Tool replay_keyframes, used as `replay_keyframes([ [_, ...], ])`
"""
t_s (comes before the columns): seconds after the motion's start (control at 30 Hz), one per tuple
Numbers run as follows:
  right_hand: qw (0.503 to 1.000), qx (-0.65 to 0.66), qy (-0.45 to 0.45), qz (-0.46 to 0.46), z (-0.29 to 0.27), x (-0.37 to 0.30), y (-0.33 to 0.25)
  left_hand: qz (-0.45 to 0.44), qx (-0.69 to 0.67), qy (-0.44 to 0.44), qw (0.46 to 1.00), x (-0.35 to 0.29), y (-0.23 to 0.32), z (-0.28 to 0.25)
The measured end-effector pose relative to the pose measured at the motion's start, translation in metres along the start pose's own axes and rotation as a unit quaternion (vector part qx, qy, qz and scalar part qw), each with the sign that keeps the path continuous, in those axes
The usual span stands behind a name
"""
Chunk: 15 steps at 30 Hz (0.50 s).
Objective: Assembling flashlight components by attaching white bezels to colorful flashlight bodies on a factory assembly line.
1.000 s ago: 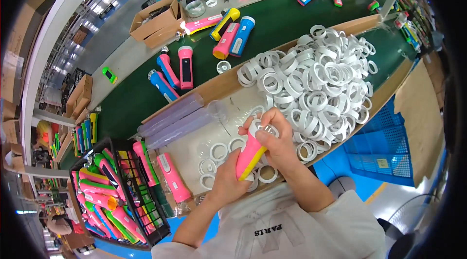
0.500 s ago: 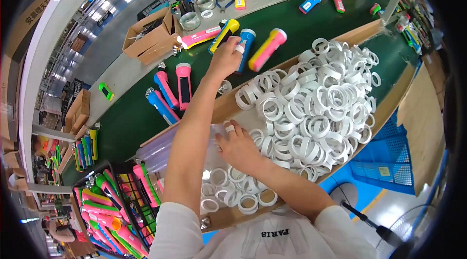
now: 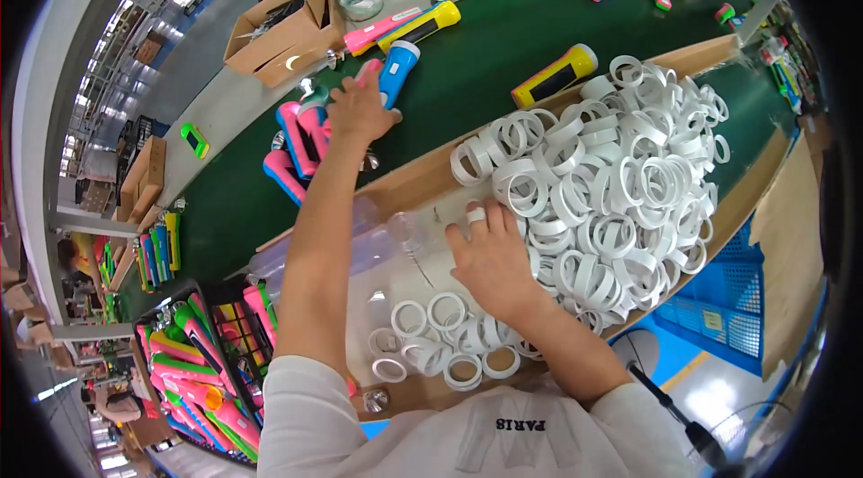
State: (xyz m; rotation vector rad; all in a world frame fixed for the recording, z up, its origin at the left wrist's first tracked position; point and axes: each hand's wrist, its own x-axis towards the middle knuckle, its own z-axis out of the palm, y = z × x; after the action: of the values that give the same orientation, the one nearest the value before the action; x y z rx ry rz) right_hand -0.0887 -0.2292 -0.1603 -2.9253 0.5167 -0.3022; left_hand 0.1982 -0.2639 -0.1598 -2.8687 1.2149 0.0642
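Note:
My left hand [image 3: 362,111] reaches over the far part of the green belt, fingers spread and thumb apart. Under its fingertips shows part of a pink flashlight [image 3: 369,72]; whether it is gripped is hard to see. Just right of them lies a blue flashlight [image 3: 398,74] with a white rim. Several pink and blue flashlights [image 3: 295,138] lie together left of the hand. My right hand [image 3: 493,253], a white band round one finger, hovers over or rests on the cardboard tray [image 3: 431,219], fingers loosely bent and apart. Beside it rises a heap of white plastic rings [image 3: 620,190].
A yellow flashlight [image 3: 556,75] lies beyond the tray, and another yellow one [image 3: 421,26] lies farther off. Clear plastic tubes [image 3: 360,253] lie in the tray's left part. A black crate [image 3: 235,334] of flashlights stands lower left, an open carton [image 3: 283,33] upper left.
My left hand has moved left, away from the yellow-and-blue group. The blurred pink-and-yellow flashlight is gone from its spot; a yellow one lies near there. My right hand has shifted right, towards the rings.

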Motion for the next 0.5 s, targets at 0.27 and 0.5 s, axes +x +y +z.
replay_keyframes([
  [0.27,0.997,0.027,-0.075,0.000,-0.012,-0.007,0.011,0.187,-0.061,0.164,0.967,-0.096,-0.098,-0.019],
  [0.5,0.998,-0.021,-0.051,0.006,-0.016,-0.020,0.007,0.294,0.013,0.140,0.945,-0.199,-0.033,0.003],
])
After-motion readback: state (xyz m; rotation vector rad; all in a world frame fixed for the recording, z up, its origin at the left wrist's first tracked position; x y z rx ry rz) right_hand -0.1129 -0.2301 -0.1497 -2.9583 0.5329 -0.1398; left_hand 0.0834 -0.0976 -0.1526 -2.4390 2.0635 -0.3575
